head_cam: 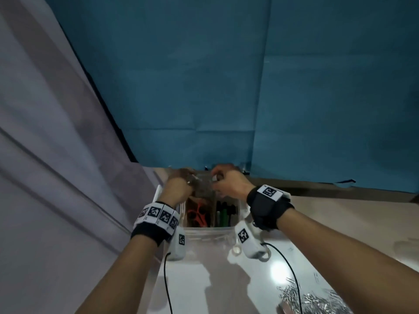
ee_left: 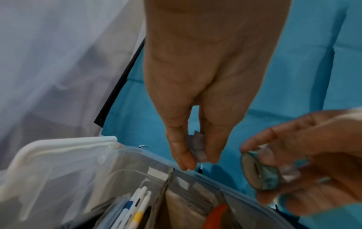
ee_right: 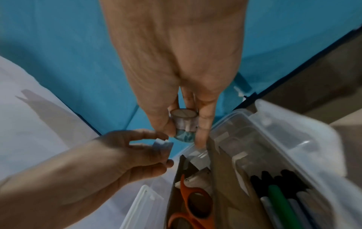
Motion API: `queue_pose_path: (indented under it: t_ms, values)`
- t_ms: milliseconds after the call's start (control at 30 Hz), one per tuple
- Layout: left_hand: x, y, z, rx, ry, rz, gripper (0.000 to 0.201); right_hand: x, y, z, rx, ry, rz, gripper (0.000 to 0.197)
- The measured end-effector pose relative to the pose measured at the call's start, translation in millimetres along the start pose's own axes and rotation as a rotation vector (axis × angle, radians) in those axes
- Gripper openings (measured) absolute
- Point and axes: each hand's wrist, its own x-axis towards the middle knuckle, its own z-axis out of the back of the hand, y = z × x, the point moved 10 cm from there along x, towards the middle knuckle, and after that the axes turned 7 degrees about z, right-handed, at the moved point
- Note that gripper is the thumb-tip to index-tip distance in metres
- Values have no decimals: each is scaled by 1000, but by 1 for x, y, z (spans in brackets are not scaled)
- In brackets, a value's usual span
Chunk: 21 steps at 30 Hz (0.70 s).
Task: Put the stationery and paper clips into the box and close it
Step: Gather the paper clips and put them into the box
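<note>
Right hand [ee_right: 176,80] pinches a small patterned tape roll [ee_right: 184,124], left hand [ee_left: 195,108] pinches a crumpled wrapper [ee_left: 197,147], above a clear box [head_cam: 209,232] holding orange scissors [ee_right: 194,199] and pens [ee_right: 282,199].

Blue sheet [head_cam: 226,75]: creased fabric backdrop, hung upright behind the worktop, its ragged lower edge meeting the far edge of the worktop. Grey-white cloth [head_cam: 40,132]: draped in folds at the left, beside the blue sheet. Worktop [head_cam: 340,223]: pale, glossy surface showing bright light reflections. Black cables [head_cam: 166,279]: two thin leads trailing across the worktop toward the near edge.
</note>
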Motion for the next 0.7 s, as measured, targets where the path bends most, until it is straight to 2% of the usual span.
queue_pose_path:
  t_ms: [133,233,367,433,533,600,700]
  values:
    - [25,6,-22,72,106,52,49,37,-4,-18,-160,-25,-21,33]
    - [30,17,-32,216,183,98,72,46,-13,-32,-240,67,-49,40]
    - [27,6,-18,282,153,60,52,40,-14,-26,-273,164,-34,49]
    - [14,-12,-11,280,135,24,41,30,-11,-12,-259,160,-28,43]
    - [-26,-61,-12,179,124,-129,21,2,-16,12,-136,153,-82,23]
    - [-59,-87,-29,64,202,-220,7,-18,-26,30,-67,138,-97,16]
    - [-102,-102,-75,14,365,-287,13,-50,-55,59,-58,35,-123,14]
